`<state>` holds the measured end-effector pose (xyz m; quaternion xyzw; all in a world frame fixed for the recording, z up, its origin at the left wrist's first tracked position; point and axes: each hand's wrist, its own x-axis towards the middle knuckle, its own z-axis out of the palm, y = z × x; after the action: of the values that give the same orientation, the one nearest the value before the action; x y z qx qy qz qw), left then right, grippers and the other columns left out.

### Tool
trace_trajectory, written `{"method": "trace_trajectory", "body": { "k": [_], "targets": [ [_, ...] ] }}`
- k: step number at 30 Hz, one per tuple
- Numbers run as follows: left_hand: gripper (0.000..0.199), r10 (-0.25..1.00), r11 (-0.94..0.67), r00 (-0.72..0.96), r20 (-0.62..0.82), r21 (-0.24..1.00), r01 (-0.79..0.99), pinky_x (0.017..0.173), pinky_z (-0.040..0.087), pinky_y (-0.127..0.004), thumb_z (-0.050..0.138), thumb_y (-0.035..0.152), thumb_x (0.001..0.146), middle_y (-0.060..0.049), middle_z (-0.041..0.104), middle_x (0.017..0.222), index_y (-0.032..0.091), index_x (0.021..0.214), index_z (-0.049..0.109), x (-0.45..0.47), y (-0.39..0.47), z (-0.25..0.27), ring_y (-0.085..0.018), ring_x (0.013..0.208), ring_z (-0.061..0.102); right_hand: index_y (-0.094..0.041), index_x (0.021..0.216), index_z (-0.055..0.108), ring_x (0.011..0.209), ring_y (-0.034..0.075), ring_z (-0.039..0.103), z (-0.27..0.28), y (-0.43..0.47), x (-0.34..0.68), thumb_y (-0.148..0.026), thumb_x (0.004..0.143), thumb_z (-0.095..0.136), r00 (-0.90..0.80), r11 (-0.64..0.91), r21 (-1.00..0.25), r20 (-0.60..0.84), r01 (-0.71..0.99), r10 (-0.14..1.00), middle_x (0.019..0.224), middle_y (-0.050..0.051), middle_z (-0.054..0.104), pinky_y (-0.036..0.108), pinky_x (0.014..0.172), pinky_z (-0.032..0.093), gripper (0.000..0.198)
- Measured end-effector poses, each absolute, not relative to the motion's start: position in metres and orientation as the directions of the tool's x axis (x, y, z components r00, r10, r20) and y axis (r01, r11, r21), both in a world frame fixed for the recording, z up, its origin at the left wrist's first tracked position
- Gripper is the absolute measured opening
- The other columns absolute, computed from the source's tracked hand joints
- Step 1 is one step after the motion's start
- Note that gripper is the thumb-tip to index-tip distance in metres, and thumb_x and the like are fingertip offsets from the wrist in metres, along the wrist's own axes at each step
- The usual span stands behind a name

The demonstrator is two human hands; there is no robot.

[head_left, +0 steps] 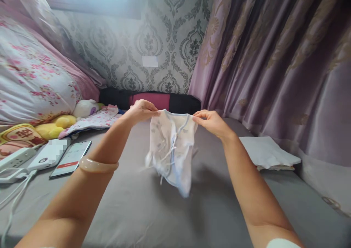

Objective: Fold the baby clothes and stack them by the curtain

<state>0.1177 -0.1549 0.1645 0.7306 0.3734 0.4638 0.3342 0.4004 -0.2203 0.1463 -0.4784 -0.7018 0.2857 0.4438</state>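
Left hand (pixel 144 110) and right hand (pixel 210 121) each pinch an upper corner of a small pale garment (pixel 182 149) between thumb and fingertips, so it hangs between and below them, over the gray sheet (pixel 117 215). With so little cloth caught at each corner, either pinch could slip; the garment would then swing from the other hand and drop in a crumple. Its lower edge is blurred and bunched to one side, so it might land folded under itself if lowered unevenly. White ties (pixel 173 145) dangle at its front and could tangle or get trapped beneath the cloth. Beyond the left forearm, outward from that hand, lie a phone (pixel 70 159) and white cables (pixel 20 195); a low sweep of that arm, with its bracelet (pixel 98 165), might shove one or hook the other. Outward from the right hand, near that forearm, a folded white cloth (pixel 267 152) could be brushed askew by the elbow.
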Motion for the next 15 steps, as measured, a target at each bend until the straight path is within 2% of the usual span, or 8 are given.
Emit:
{"method": "trace_trajectory", "body": {
  "k": [3, 4, 7, 9, 11, 13, 15],
  "targets": [
    [0.024, 0.817, -0.438, 0.480, 0.320, 0.886, 0.154, 0.063, 0.052, -0.037, 0.083, 0.042, 0.056, -0.010, 0.072, 0.078, 0.021, 0.064, 0.073, 0.1185, -0.1518, 0.1613, -0.026, 0.077, 0.067, -0.022, 0.086, 0.077, 0.093, 0.021, 0.064, 0.1462, -0.2209, 0.4006, -0.060, 0.072, 0.071, -0.326, 0.394, -0.860, 0.289, 0.324, 0.900, 0.108, 0.006, 0.070, 0.034, 0.081, 0.050, 0.041],
    [0.025, 0.811, -0.419, 0.501, 0.302, 0.897, 0.138, 0.063, 0.053, -0.037, 0.082, 0.043, 0.057, -0.011, 0.072, 0.081, 0.021, 0.065, 0.074, 0.1180, -0.1507, 0.1605, -0.026, 0.078, 0.067, -0.022, 0.087, 0.077, 0.092, 0.021, 0.064, 0.1464, -0.2210, 0.4010, -0.060, 0.071, 0.071, -0.323, 0.388, -0.861, 0.284, 0.328, 0.903, 0.107, 0.006, 0.070, 0.034, 0.080, 0.050, 0.041],
    [0.024, 0.845, -0.416, 0.446, 0.296, 0.887, 0.201, 0.062, 0.053, -0.035, 0.083, 0.041, 0.056, -0.011, 0.072, 0.079, 0.020, 0.063, 0.073, 0.1169, -0.1477, 0.1586, -0.025, 0.076, 0.068, -0.021, 0.080, 0.076, 0.090, 0.020, 0.063, 0.1471, -0.2195, 0.4026, -0.058, 0.067, 0.075, -0.168, 0.371, -0.839, 0.332, 0.397, 0.928, 0.099, 0.005, 0.071, 0.033, 0.080, 0.050, 0.039],
    [0.024, 0.840, -0.429, 0.450, 0.303, 0.879, 0.208, 0.063, 0.053, -0.035, 0.084, 0.040, 0.055, -0.010, 0.072, 0.079, 0.020, 0.063, 0.073, 0.1167, -0.1469, 0.1575, -0.025, 0.077, 0.067, -0.021, 0.078, 0.076, 0.093, 0.021, 0.063, 0.1470, -0.2180, 0.4041, -0.058, 0.068, 0.075, -0.200, 0.385, -0.850, 0.333, 0.360, 0.921, 0.105, 0.006, 0.070, 0.034, 0.082, 0.049, 0.038],
    [0.026, 0.804, -0.426, 0.505, 0.314, 0.896, 0.122, 0.065, 0.053, -0.037, 0.083, 0.043, 0.058, -0.011, 0.072, 0.084, 0.020, 0.066, 0.074, 0.1173, -0.1471, 0.1567, -0.026, 0.080, 0.067, -0.022, 0.082, 0.076, 0.098, 0.021, 0.063, 0.1466, -0.2168, 0.4058, -0.058, 0.070, 0.073, -0.278, 0.392, -0.869, 0.313, 0.301, 0.908, 0.112, 0.006, 0.068, 0.035, 0.086, 0.048, 0.038],
    [0.028, 0.790, -0.425, 0.516, 0.333, 0.902, 0.069, 0.066, 0.053, -0.037, 0.082, 0.046, 0.060, -0.012, 0.072, 0.087, 0.020, 0.067, 0.074, 0.1192, -0.1476, 0.1564, -0.025, 0.080, 0.067, -0.022, 0.082, 0.076, 0.098, 0.021, 0.063, 0.1463, -0.2162, 0.4071, -0.059, 0.070, 0.074, -0.226, 0.397, -0.861, 0.338, 0.318, 0.914, 0.108, 0.006, 0.069, 0.035, 0.088, 0.047, 0.039],
    [0.029, 0.803, -0.437, 0.488, 0.341, 0.895, 0.093, 0.068, 0.053, -0.035, 0.083, 0.045, 0.058, -0.011, 0.072, 0.087, 0.019, 0.067, 0.074, 0.1216, -0.1480, 0.1569, -0.023, 0.079, 0.067, -0.021, 0.081, 0.076, 0.097, 0.020, 0.062, 0.1465, -0.2161, 0.4079, -0.057, 0.068, 0.076, -0.189, 0.399, -0.848, 0.354, 0.349, 0.916, 0.105, 0.006, 0.069, 0.035, 0.089, 0.046, 0.038]
  ]
}}
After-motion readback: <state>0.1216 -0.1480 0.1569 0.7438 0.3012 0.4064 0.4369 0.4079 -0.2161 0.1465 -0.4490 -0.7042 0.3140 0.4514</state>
